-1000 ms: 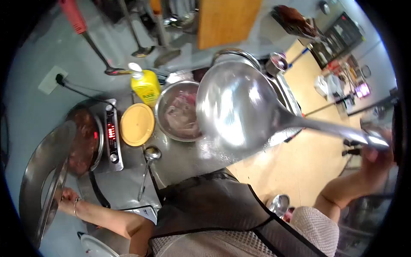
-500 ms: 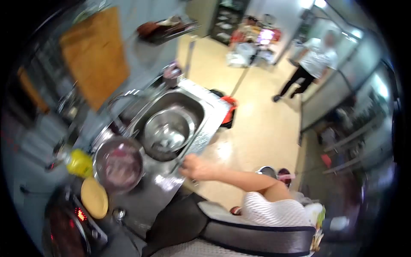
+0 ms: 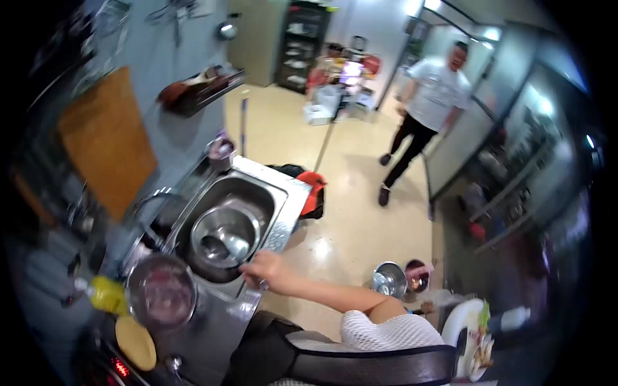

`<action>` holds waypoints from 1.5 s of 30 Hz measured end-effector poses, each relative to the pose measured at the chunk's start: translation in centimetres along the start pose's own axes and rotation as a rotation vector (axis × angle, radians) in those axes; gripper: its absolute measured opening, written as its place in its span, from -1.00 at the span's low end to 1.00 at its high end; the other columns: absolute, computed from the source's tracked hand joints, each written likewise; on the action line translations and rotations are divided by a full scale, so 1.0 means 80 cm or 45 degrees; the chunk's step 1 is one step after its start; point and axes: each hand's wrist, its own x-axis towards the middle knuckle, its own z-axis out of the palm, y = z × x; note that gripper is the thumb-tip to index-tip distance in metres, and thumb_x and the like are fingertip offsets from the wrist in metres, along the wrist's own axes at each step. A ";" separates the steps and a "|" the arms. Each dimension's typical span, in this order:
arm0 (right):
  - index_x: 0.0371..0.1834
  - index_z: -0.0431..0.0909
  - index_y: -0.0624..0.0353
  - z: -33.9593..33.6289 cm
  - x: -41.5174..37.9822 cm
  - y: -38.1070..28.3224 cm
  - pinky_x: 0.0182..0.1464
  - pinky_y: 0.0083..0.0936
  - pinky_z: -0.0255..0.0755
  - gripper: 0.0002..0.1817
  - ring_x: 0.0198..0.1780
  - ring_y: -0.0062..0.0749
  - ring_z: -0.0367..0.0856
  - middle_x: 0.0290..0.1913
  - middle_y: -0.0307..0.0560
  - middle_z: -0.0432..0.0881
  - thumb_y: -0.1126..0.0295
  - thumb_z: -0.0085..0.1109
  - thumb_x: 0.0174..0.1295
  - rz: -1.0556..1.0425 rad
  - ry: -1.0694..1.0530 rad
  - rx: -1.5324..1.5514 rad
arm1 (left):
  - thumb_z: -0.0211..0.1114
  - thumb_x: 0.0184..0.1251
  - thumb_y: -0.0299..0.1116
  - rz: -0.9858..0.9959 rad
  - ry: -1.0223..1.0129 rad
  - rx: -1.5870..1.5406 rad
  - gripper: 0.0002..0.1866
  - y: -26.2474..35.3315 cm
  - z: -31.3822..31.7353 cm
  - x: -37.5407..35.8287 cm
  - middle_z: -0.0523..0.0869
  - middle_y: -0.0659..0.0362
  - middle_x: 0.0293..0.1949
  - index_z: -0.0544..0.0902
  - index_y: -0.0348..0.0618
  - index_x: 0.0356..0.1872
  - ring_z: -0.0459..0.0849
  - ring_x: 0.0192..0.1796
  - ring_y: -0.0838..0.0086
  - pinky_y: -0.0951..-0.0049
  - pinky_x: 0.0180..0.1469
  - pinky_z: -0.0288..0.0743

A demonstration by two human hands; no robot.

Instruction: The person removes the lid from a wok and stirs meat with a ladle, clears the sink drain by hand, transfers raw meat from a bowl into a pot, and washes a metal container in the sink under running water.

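Note:
My right hand (image 3: 267, 271) reaches in from the right over the front edge of the steel sink (image 3: 278, 193). Its fingers are closed around the dark handle of what looks like a ladle (image 3: 214, 247), whose head lies over the round metal basin (image 3: 201, 222) in the sink. Beside the sink, on the steel counter (image 3: 215, 325), a metal bowl (image 3: 161, 293) contains pinkish, cloudy contents. My left hand is out of the picture.
A curved tap (image 3: 151, 225) rises behind the sink. Nearby are a yellow bottle (image 3: 108, 294) and a tan oval lid or board (image 3: 135, 343). A person in a white shirt (image 3: 438, 93) walks on the floor at the upper right. A plate of food (image 3: 460, 318) is at the lower right.
The view has swung, so the sink appears lower and further left. My right hand is now nearer the basin, and the ladle shows clearly. The other person has come closer.

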 end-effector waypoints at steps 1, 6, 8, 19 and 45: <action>-0.46 0.49 0.19 -0.021 0.018 -0.015 -0.37 -0.40 0.37 -0.85 -0.42 -0.26 0.46 -0.53 -0.14 0.50 0.46 0.18 -0.16 0.099 -0.119 0.162 | 0.04 0.11 -0.17 0.027 0.046 0.018 -0.76 0.018 -0.023 0.004 0.40 0.21 -0.59 0.41 -0.16 -0.47 0.29 -0.63 0.51 0.61 -0.66 0.13; -0.34 0.54 0.24 -0.016 0.040 -0.044 -0.35 -0.56 0.34 -0.81 -0.41 -0.36 0.50 -0.45 -0.08 0.56 0.64 0.07 -0.07 0.325 -0.030 0.316 | 0.04 0.13 -0.21 0.322 0.466 -0.016 -0.77 0.138 -0.114 -0.011 0.41 0.20 -0.57 0.42 -0.18 -0.45 0.31 -0.62 0.50 0.60 -0.64 0.15; -0.32 0.50 0.39 -0.013 0.061 -0.068 -0.33 -0.59 0.31 -0.83 -0.42 -0.41 0.44 -0.46 -0.02 0.50 0.64 -0.03 0.00 0.321 -0.104 0.465 | 0.04 0.13 -0.22 0.437 0.597 -0.056 -0.78 0.155 -0.122 -0.011 0.42 0.20 -0.56 0.42 -0.18 -0.45 0.32 -0.61 0.50 0.60 -0.64 0.16; -0.38 0.45 0.40 0.152 0.119 -0.116 -0.40 -0.57 0.31 -0.74 -0.48 -0.38 0.44 -0.55 0.02 0.49 0.33 0.07 0.12 0.186 -0.342 1.358 | -0.09 0.19 -0.14 0.447 0.645 0.586 -0.73 0.218 -0.102 0.051 0.37 0.24 -0.67 0.35 -0.13 -0.50 0.20 -0.74 0.66 0.68 -0.75 -0.04; -0.45 0.44 0.34 0.237 0.169 -0.130 -0.39 -0.53 0.30 -0.91 -0.43 -0.40 0.44 -0.42 -0.03 0.50 0.53 0.09 0.01 0.266 -0.568 1.241 | 0.11 0.10 -0.03 0.076 0.089 3.099 -0.53 0.057 -0.130 0.266 0.60 -0.08 -0.27 0.33 -0.22 -0.16 0.58 -0.17 0.09 0.22 -0.17 0.47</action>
